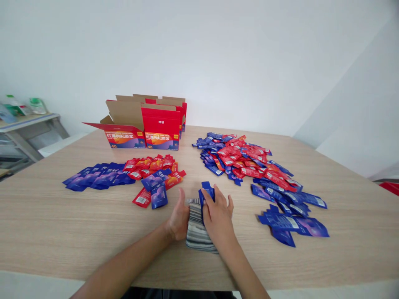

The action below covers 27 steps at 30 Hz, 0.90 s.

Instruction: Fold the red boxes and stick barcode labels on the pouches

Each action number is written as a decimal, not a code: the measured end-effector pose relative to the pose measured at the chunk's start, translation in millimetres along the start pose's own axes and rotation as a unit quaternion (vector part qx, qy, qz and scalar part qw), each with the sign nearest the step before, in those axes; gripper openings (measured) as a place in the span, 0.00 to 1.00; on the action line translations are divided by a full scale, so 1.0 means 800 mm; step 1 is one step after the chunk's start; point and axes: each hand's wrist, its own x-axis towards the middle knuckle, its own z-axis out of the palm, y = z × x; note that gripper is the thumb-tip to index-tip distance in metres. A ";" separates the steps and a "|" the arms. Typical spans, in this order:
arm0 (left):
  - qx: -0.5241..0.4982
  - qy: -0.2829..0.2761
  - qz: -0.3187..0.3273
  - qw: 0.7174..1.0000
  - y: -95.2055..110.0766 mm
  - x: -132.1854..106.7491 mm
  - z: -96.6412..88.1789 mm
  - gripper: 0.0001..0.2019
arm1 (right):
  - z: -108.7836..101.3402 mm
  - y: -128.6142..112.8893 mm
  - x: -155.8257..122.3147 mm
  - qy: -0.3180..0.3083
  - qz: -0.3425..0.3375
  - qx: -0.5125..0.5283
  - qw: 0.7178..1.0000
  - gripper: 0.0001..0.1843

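Observation:
Both my hands meet near the table's front edge around a stack of sachets (195, 224) held edge-up, its silvery edges showing. My left hand (179, 218) presses its left side with curled fingers. My right hand (218, 216) grips the right side, and a blue sachet (207, 190) sticks up above its fingers. To the left lie a row of blue sachets (98, 176) and a cluster of red sachets (152, 166) with a few blue ones on top. On the right spreads a big mixed pile of red and blue sachets (246, 160).
Open red cardboard boxes (156, 124) stand at the back of the wooden table (62, 224). More blue sachets (291, 222) lie at the right front. A grey shelf with green packets (25, 114) stands at far left against the white wall.

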 end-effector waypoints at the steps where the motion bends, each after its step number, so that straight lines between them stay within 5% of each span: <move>1: -0.001 0.005 -0.004 1.000 0.000 0.000 0.000 0.49 | -0.002 0.005 0.001 -0.013 0.004 0.006 1.000 0.24; 8: -0.007 0.042 0.009 0.999 0.009 -0.002 0.001 0.57 | -0.036 0.027 0.009 -0.097 -0.019 0.136 0.986 0.24; 16: -0.024 0.040 0.029 0.999 0.024 0.000 -0.004 0.56 | -0.006 -0.001 0.004 0.043 -0.015 0.028 0.999 0.20; 22: -0.017 0.002 -0.040 0.999 0.003 0.001 -0.005 0.55 | -0.007 0.021 0.010 0.131 0.013 0.032 0.991 0.20; 27: -0.013 0.001 -0.033 0.999 0.002 -0.002 -0.003 0.58 | -0.016 0.027 0.014 0.135 -0.009 -0.020 0.991 0.18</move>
